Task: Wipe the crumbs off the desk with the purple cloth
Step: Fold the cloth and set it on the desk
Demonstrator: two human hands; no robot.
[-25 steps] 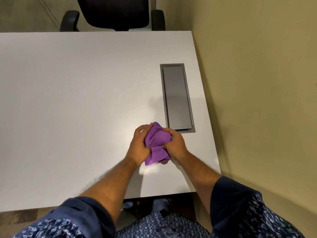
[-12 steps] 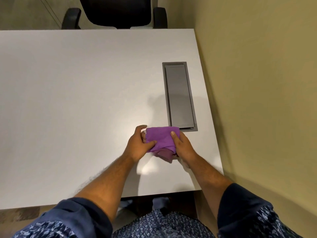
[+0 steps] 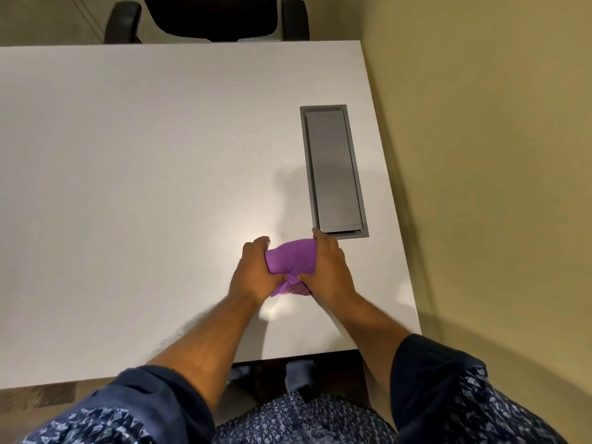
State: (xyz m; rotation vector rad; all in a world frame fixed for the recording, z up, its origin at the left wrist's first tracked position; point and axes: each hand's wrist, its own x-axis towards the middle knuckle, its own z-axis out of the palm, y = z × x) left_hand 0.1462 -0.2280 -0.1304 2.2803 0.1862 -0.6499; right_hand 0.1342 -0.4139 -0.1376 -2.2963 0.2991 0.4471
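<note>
The purple cloth (image 3: 291,261) is bunched between both hands on the white desk (image 3: 144,187), near its front right part. My left hand (image 3: 253,273) grips the cloth's left side. My right hand (image 3: 330,270) grips its right side, with the fingertips close to the near end of the grey cable hatch. A fold of cloth hangs out below, between the wrists. I cannot make out any crumbs on the desk surface.
A grey cable hatch (image 3: 333,171) is set flush into the desk by its right edge. A yellow wall (image 3: 487,155) runs along the right. A black office chair (image 3: 211,17) stands behind the far edge. The near desk edge is just below my forearms.
Both hands have kept hold of the cloth and reshaped it from a crumpled ball into a flatter folded bundle, shifting slightly toward the hatch.
</note>
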